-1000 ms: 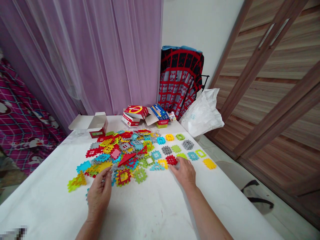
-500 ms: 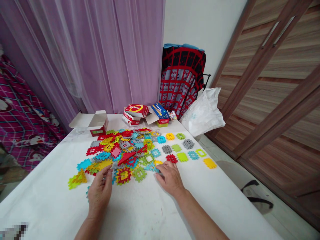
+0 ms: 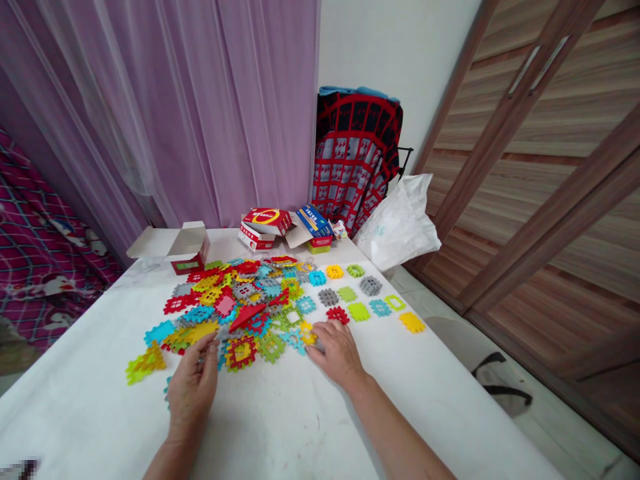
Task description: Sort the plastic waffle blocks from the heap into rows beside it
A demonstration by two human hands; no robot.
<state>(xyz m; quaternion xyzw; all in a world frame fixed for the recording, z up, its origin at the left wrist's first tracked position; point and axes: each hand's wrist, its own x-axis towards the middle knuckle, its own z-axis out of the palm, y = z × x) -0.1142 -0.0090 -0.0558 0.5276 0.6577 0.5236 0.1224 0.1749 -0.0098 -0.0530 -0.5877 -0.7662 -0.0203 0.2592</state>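
A white tabletop [image 3: 280, 427] is being viewed from above, and a heap of toothed plastic tiles [image 3: 235, 307] in red, yellow, blue, green and grey is being carried at its middle. The near left edge of the heap is being touched by the left hand [image 3: 193, 390], which is being held palm down with its fingers loosely curled; a small grey piece seems to be pinched at the fingertips, though this cannot be told for certain. The near right edge of the heap is being touched by the right hand [image 3: 337, 353], also palm down, with its fingers spread only a little; a yellow tile [image 3: 307, 335] is being pressed or pinched under the fingertips, and whether it is truly being gripped cannot be told.

To the right of the heap, single tiles are being kept apart in loose rows: a red tile [image 3: 338, 315] just beyond the right hand, a green tile [image 3: 359, 311] beside it, a blue tile [image 3: 380, 307], a green frame [image 3: 395, 303] and a yellow piece [image 3: 413, 323] nearest the tabletop's right edge. At the far side of the tabletop an open white carton [image 3: 173, 245] is being seen on the left, with red and blue boxes [image 3: 285, 227] near the middle. A white plastic bag [image 3: 400, 223] is being seen off the far right corner, in front of a red and black patterned cloth [image 3: 357, 153]. Purple curtains [image 3: 175, 113] are hanging behind.
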